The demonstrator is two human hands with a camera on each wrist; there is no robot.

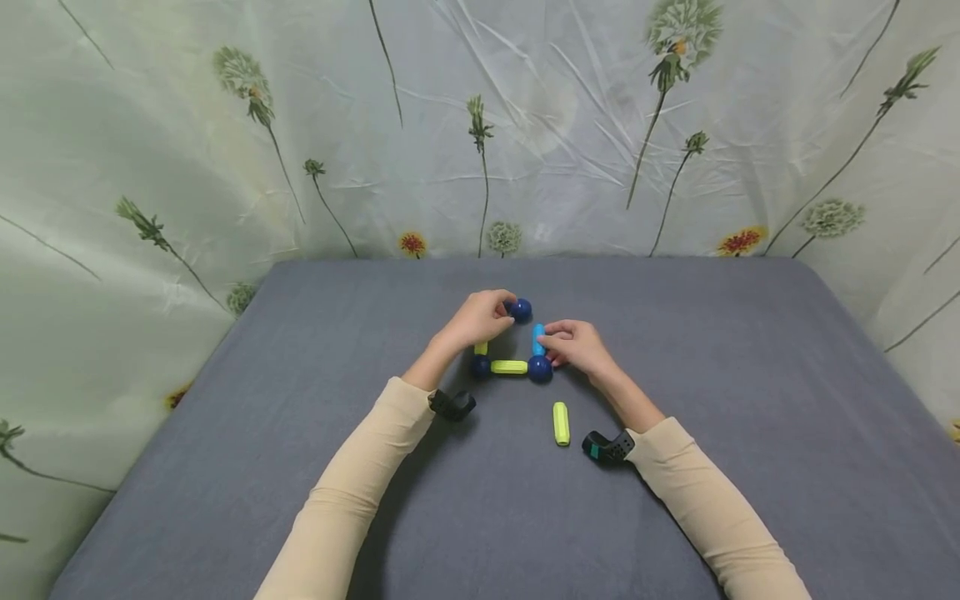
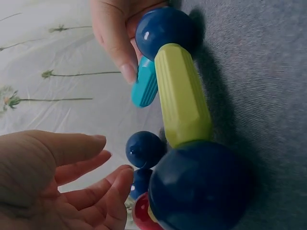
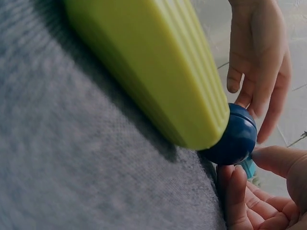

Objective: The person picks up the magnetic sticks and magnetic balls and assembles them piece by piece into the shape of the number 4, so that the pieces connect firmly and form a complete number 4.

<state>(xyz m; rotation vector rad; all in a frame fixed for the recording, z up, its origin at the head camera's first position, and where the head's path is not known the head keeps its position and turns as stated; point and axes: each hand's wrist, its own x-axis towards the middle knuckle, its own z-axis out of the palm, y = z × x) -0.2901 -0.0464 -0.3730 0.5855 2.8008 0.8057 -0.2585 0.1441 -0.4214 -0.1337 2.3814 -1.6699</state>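
Observation:
My right hand (image 1: 576,346) pinches a light blue toy rod (image 1: 538,337), its near end at a dark blue ball (image 1: 539,369). From that ball a ribbed yellow rod (image 1: 509,367) runs left to another blue ball (image 1: 481,367). A second yellow rod (image 1: 482,348) leads away from the left ball, partly hidden by my left hand (image 1: 480,318). That hand hovers beside a farther blue ball (image 1: 521,311), thumb and fingers apart in the left wrist view. Beyond its fingertips there, two blue balls (image 2: 145,149) and a red ball (image 2: 144,211) show.
A loose yellow rod (image 1: 561,423) lies on the grey cloth-covered table (image 1: 495,517), nearer me and left of my right wrist's black band (image 1: 606,447). Behind the table's far edge hangs a flower-patterned curtain (image 1: 555,192).

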